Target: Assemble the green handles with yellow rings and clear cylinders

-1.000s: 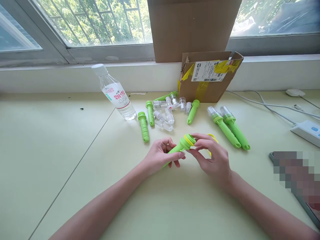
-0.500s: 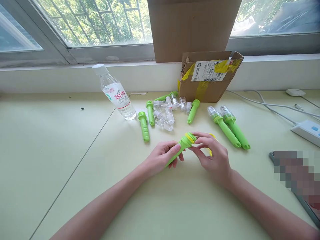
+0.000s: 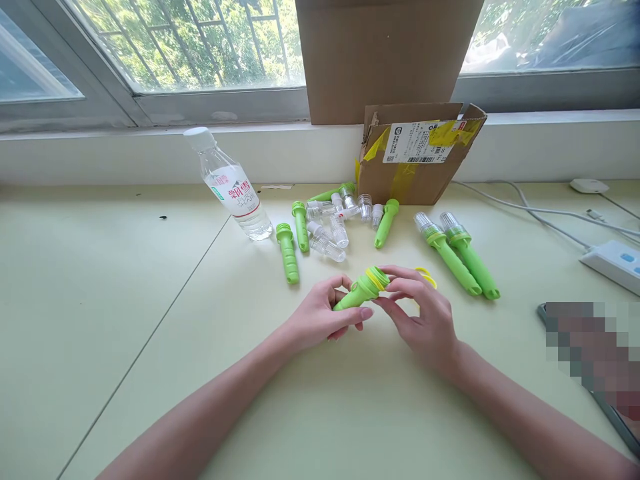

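A green handle with a yellow ring round its threaded end is in my left hand, the fingers and thumb wrapped round its lower part. My right hand pinches the ringed end, which points up and to the right. Behind my right fingers, a yellow ring lies partly hidden on the table. Farther back, clear plastic tubes lie in a loose pile among green handles. To the right rest two green handles with clear caps, side by side.
A water bottle stands at the back left. An open cardboard box is by the window wall. White cables run to a power strip at right, with a phone nearer the front, partly blurred out.
The green handle has turned in my hands, and its ringed end has shifted slightly left. My left thumb has moved lower along it. More of the loose yellow ring shows.
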### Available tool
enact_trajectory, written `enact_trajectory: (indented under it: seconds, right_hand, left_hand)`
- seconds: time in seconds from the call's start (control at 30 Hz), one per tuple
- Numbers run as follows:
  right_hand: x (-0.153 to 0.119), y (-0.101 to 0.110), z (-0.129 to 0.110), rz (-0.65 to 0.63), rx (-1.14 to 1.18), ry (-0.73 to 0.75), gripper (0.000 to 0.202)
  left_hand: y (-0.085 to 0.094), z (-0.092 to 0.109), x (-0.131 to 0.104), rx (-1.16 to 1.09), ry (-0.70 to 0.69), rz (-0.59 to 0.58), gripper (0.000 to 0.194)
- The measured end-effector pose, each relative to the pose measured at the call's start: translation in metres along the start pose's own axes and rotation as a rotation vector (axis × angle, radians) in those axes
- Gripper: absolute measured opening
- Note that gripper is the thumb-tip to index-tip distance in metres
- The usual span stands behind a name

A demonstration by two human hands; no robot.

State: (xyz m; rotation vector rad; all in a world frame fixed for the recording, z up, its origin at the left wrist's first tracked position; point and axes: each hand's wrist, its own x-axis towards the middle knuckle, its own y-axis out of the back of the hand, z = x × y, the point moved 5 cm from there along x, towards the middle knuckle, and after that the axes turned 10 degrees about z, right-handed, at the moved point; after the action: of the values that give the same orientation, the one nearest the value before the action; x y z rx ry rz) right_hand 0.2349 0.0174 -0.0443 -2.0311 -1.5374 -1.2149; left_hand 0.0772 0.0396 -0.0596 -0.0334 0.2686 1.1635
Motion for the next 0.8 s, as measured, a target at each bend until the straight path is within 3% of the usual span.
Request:
enact_trajectory:
  seconds: [0.37, 0.8]
  right_hand:
    - [0.0011, 0.0006, -0.0013, 0.011, 0.003, -0.029, 0.021]
    - [0.0010, 0.0002, 0.0011, -0.002, 0.024, -0.082, 0.021]
  left_hand:
    - [0.0002, 0.0010, 0.0022, -0.130, 0.008, 0.008, 0.030]
    - [-0.0028, 0.0079, -0.0020, -0.048, -0.050, -0.065, 0.037]
